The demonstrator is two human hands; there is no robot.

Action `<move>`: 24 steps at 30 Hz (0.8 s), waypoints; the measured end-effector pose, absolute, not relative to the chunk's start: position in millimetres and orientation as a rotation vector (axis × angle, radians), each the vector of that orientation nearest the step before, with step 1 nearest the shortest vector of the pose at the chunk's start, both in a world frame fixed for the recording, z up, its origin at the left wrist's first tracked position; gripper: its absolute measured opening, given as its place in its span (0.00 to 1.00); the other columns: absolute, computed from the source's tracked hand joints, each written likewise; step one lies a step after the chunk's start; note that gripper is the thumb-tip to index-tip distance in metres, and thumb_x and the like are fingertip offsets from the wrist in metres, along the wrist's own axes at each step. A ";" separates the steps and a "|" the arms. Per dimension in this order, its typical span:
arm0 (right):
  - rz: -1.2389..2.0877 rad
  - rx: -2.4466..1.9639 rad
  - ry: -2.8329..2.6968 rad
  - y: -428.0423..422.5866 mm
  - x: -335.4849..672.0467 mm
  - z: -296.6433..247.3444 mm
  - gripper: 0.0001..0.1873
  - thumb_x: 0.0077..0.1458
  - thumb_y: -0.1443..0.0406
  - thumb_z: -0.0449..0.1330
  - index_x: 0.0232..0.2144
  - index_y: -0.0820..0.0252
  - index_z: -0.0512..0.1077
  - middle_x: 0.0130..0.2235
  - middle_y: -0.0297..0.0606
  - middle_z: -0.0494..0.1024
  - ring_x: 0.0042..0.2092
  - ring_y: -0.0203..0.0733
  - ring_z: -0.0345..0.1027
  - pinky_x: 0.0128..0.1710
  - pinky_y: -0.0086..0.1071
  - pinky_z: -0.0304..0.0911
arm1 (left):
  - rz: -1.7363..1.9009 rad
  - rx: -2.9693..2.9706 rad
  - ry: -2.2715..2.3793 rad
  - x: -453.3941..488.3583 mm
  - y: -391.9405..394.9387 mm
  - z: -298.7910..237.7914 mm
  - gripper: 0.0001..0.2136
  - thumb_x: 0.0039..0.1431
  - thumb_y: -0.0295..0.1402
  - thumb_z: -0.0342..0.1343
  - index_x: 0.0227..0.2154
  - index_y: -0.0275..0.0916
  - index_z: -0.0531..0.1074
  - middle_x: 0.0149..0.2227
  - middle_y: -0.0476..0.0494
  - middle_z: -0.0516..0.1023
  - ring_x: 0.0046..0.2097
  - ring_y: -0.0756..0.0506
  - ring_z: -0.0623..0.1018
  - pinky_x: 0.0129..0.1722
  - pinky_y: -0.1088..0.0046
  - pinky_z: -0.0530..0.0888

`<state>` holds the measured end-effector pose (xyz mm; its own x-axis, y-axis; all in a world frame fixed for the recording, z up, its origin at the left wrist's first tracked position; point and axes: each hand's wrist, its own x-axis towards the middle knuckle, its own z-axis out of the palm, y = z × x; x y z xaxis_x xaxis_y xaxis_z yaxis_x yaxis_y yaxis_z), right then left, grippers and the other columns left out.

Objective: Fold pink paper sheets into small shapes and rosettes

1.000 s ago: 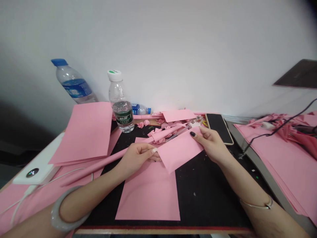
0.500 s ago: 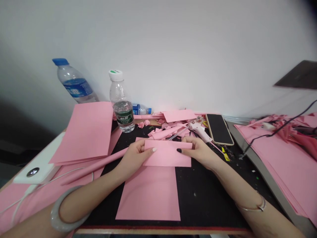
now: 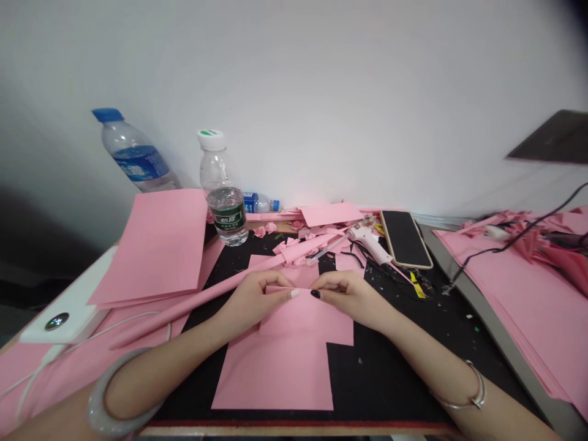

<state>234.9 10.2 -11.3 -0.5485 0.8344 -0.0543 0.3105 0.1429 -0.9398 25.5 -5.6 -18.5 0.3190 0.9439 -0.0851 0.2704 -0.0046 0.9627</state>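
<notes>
Now the left hand [image 3: 252, 303] and right hand [image 3: 349, 300] each hold a narrow pinch, almost meeting along the top edge of a folded pink sheet [image 3: 307, 318]. Its long axis runs side to side, over a second sheet [image 3: 271, 380] on the black mat [image 3: 390, 367]. That fold seems to call for creasing flat.

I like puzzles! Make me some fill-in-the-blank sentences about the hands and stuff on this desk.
The left hand and right hand hold a sheet of paper that is the colour ____.
The left wrist wears a thick, pale ____.
A glue gun lies beside a dark-screened ____.

Missing words: pink; bangle; phone.
</notes>
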 end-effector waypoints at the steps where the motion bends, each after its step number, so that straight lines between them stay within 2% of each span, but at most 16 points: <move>1: 1.360 -1.082 -1.954 8.1 232.7 -12.7 0.08 0.52 0.67 0.55 0.31 0.63 0.75 0.29 0.35 0.75 0.30 0.34 0.65 0.28 0.26 0.58 | 0.783 1.494 1.154 25.7 -5.9 -18.4 0.07 0.51 0.36 0.58 0.27 0.37 0.76 0.32 0.45 0.79 0.36 0.46 0.76 0.37 0.73 0.71; 7: 1.266 -1.112 -1.980 4.9 231.0 -14.1 0.10 0.52 0.69 0.54 0.31 0.61 0.76 0.30 0.35 0.77 0.30 0.36 0.66 0.28 0.27 0.59 | 0.804 1.538 1.199 28.0 -9.1 -16.2 0.07 0.52 0.35 0.57 0.29 0.39 0.78 0.33 0.45 0.81 0.36 0.45 0.78 0.36 0.73 0.72; 13: 1.326 -1.207 -1.982 19.3 246.6 -7.6 0.08 0.51 0.68 0.55 0.28 0.65 0.74 0.23 0.32 0.72 0.25 0.33 0.61 0.23 0.26 0.54 | 0.862 1.616 1.308 25.7 -7.9 -13.2 0.07 0.53 0.33 0.55 0.27 0.39 0.78 0.32 0.47 0.81 0.36 0.45 0.77 0.36 0.72 0.72; 17: 1.330 -1.203 -1.985 29.9 258.8 -8.7 0.08 0.51 0.66 0.56 0.28 0.65 0.74 0.26 0.35 0.74 0.28 0.35 0.65 0.28 0.28 0.59 | 0.887 1.614 1.360 23.9 -7.1 -13.7 0.08 0.52 0.34 0.55 0.26 0.39 0.77 0.31 0.48 0.81 0.36 0.44 0.77 0.37 0.72 0.71; 21: 1.345 -1.299 -1.870 39.9 270.2 -8.5 0.07 0.49 0.64 0.58 0.26 0.64 0.73 0.25 0.36 0.75 0.28 0.37 0.69 0.30 0.30 0.64 | 0.919 1.595 1.390 22.0 -5.4 -14.0 0.09 0.52 0.35 0.55 0.25 0.37 0.77 0.29 0.47 0.80 0.35 0.44 0.76 0.36 0.72 0.70; 24: 1.331 -1.333 -1.676 44.1 274.7 -8.4 0.10 0.48 0.60 0.60 0.25 0.63 0.71 0.25 0.38 0.75 0.27 0.37 0.69 0.30 0.31 0.66 | 0.982 1.569 1.399 20.4 -3.5 -13.4 0.09 0.52 0.36 0.56 0.25 0.37 0.76 0.30 0.46 0.79 0.35 0.44 0.76 0.35 0.73 0.69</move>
